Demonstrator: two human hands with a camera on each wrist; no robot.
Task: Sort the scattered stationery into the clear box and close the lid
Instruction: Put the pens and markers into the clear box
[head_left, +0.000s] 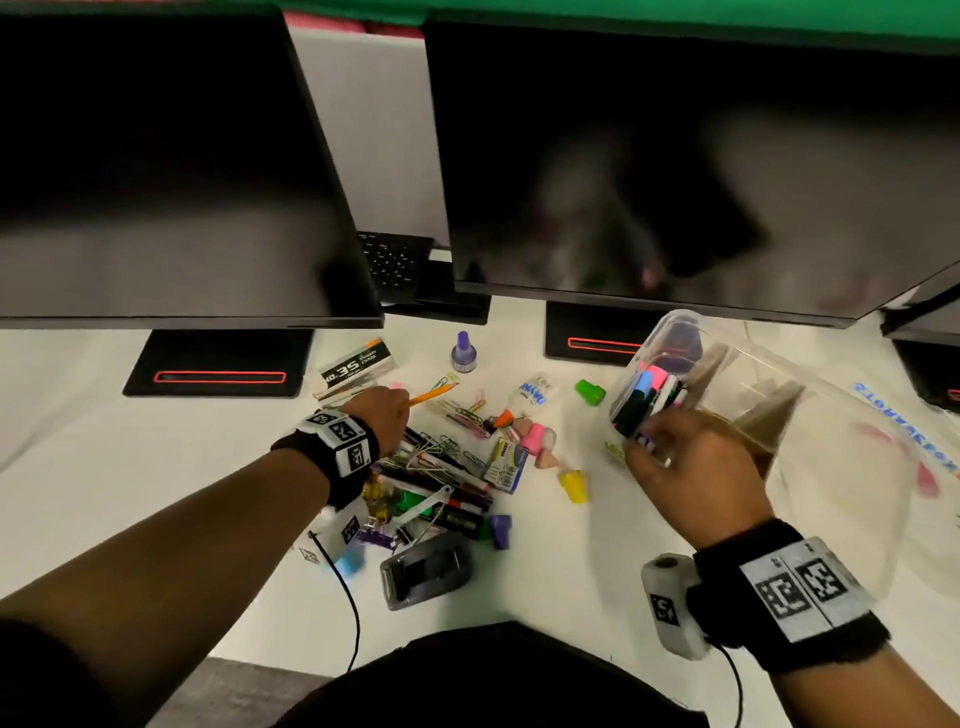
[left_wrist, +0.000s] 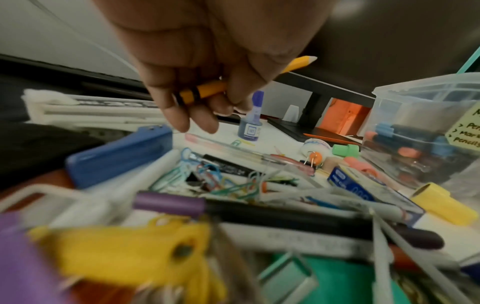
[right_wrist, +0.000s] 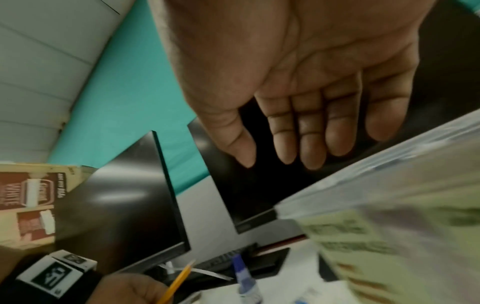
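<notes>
My left hand (head_left: 396, 410) grips a yellow pencil (head_left: 432, 396) above the far edge of the stationery pile (head_left: 447, 483). In the left wrist view its fingers (left_wrist: 182, 115) curl round the pencil (left_wrist: 207, 91), whose tip points right. The clear box (head_left: 753, 405) stands blurred at the right with several markers (head_left: 649, 400) upright in its left end. My right hand (head_left: 649, 444) is at the box's near left corner. In the right wrist view this hand (right_wrist: 285, 158) has straight fingers (right_wrist: 311, 152) and holds nothing, with the box wall (right_wrist: 389, 205) beside it.
Two dark monitors (head_left: 675, 156) stand on bases at the back of the white desk (head_left: 571, 571). Loose around the pile are a purple ink bottle (head_left: 463, 353), a staples box (head_left: 353, 366), a green cap (head_left: 590, 392), a yellow cap (head_left: 574, 486) and a dark stapler (head_left: 426, 571).
</notes>
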